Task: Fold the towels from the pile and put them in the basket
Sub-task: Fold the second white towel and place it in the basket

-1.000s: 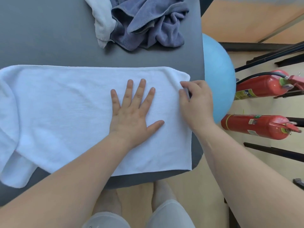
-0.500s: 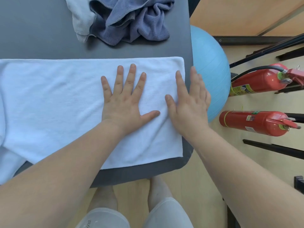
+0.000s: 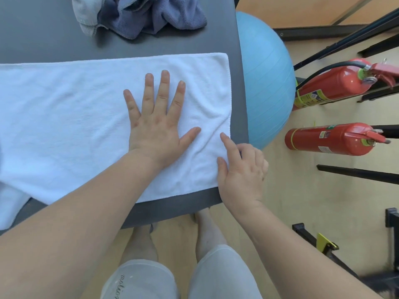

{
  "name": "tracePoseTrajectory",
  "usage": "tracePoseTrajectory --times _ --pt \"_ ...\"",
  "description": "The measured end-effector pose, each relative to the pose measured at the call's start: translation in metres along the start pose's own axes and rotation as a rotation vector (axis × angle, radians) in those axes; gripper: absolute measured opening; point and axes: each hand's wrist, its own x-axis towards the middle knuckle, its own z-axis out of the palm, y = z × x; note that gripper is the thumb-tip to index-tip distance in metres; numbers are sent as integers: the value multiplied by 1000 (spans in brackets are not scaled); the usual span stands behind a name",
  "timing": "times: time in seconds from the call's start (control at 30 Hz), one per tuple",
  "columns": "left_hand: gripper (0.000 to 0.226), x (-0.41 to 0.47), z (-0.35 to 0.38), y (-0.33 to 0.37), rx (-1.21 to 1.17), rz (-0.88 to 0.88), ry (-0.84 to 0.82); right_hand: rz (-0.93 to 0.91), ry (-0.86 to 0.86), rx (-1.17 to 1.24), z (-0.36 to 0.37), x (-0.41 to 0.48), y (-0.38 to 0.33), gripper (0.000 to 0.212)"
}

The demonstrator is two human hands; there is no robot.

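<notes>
A white towel lies spread flat across the dark grey table; its left end droops off the near edge. My left hand presses flat on it right of centre, fingers spread. My right hand sits at the towel's right edge near the near corner. Its index finger and thumb rest on the cloth and the other fingers curl over the edge. Whether it grips the cloth is unclear. A pile of crumpled blue-grey and pale towels lies at the table's far side. No basket is in view.
A light blue exercise ball sits right against the table's right edge. Two red fire extinguishers lie on the floor further right among black metal bars. My legs show below the table's near edge.
My right hand slid from the towel's far right corner down its right edge to the near corner, going from flat to partly curled. The towel's right end now lies smooth. My left hand stayed pressed.
</notes>
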Motion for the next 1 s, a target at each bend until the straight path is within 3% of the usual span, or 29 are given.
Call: tracePoseTrajectory --times 0.17,0.4,0.67,0.83,1.0 --pt "88 -32 12 16 49 100 -49 47 -103 27 -5 -4 -1 38" --pt "103 -38 23 16 94 90 -102 111 -241 118 -18 -1 2 38" --pt "123 -43 22 20 64 94 -109 41 -172 10 -21 -15 24 20" --pt "119 -45 19 13 42 102 -92 -68 -137 -128 -15 -6 -1 55" --pt "91 -60 11 -36 -35 -36 16 -244 -215 -146 6 21 -70 65"
